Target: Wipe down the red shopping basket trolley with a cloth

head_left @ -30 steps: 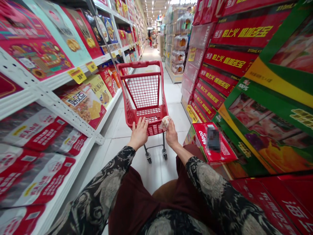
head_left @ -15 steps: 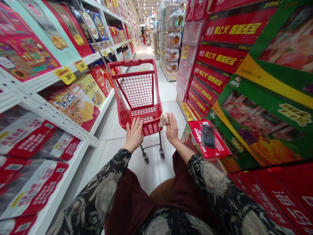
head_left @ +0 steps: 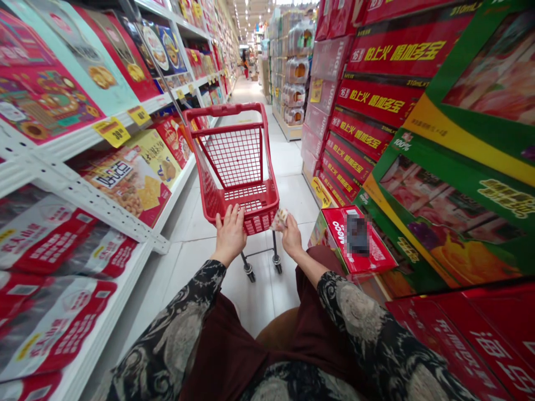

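Fingers (head_left: 231, 218) of the left hand (head_left: 229, 240) lying splayed over the near rim of a red wire shopping cart (head_left: 254, 209), resting on it loosely and clenching nothing. Fingers (head_left: 287, 224) of the right hand (head_left: 291, 238) pinching a small crumpled packet (head_left: 280, 219), pale and mottled, its print too blurred to read, just above the near right corner of the cart. Lying just left of those fingers: the packet, its long axis slanting up and away toward the far end of the cart, with the right hand much nearer to it than the left. Reaching toward both wrists: patterned black-and-cream sleeves (head_left: 179, 323), above dark maroon cloth (head_left: 225, 356). Standing under the cart: pale floor tiles (head_left: 196, 239). Rising along the left of the aisle: white metal shelving (head_left: 90, 209) carrying snack bags (head_left: 125, 178) and yellow price tags (head_left: 112, 131). Rising along the right: stacked red drink cartons (head_left: 388, 94), with a red box (head_left: 336, 234) bearing a pixelated patch sitting just beside the right forearm (head_left: 311, 267).
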Available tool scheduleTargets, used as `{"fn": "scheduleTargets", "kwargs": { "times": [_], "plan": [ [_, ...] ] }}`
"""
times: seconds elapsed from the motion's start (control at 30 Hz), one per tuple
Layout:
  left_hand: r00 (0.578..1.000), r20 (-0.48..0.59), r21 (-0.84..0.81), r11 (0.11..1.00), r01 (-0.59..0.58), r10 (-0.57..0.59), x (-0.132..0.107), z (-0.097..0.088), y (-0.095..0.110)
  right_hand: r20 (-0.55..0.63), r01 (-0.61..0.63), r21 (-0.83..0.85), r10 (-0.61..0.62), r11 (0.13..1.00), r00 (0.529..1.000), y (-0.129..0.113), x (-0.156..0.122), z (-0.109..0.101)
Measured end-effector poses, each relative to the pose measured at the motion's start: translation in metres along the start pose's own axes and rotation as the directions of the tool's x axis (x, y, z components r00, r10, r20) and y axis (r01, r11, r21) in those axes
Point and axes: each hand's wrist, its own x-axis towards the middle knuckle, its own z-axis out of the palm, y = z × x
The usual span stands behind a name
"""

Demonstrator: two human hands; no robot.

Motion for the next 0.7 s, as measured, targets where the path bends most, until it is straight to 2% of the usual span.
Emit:
{"fn": "scheduleTargets", "kwargs": {
  "times": [0.1,0.2,0.27,0.37,0.47,0.57,0.63,0.7],
  "plan": [
    [1.000,-0.013,-0.009,1.000,0.003,-0.003,0.001,0.002,0.001,-0.134,0.048,-0.024,-0.051,0.999,0.990,-0.017,0.026,-0.010],
    [1.000,-0.021,-0.014,1.000,0.003,-0.004,0.002,0.004,0.001,-0.127,0.067,-0.057,-0.074,0.996,0.989,-0.033,0.039,-0.004],
    [1.000,-0.019,-0.021,1.000,0.005,-0.005,0.002,0.005,0.001,-0.087,0.045,-0.052,-0.049,0.998,0.995,-0.034,0.033,0.005],
    [1.000,-0.017,-0.027,1.000,0.005,-0.006,0.002,0.004,0.000,-0.020,-0.017,-0.022,0.017,1.000,1.000,-0.022,0.010,0.019],
    [1.000,-0.018,-0.024,1.000,0.005,-0.005,0.002,0.003,0.000,0.059,-0.027,-0.014,0.028,1.000,0.998,-0.008,-0.012,0.021],
    [1.000,-0.020,-0.027,1.000,0.004,-0.005,0.002,0.004,0.000,-0.038,0.033,-0.007,-0.033,0.999,0.999,-0.011,-0.013,0.009],
    [1.000,-0.024,-0.032,0.999,0.005,-0.005,0.002,0.004,0.001,-0.142,0.103,-0.020,-0.105,0.994,0.984,-0.022,-0.004,-0.001],
    [1.000,-0.027,-0.035,0.999,0.008,-0.009,0.003,0.004,0.002,-0.167,0.182,-0.059,-0.190,0.982,0.968,-0.036,0.007,-0.007]
  ]
}}
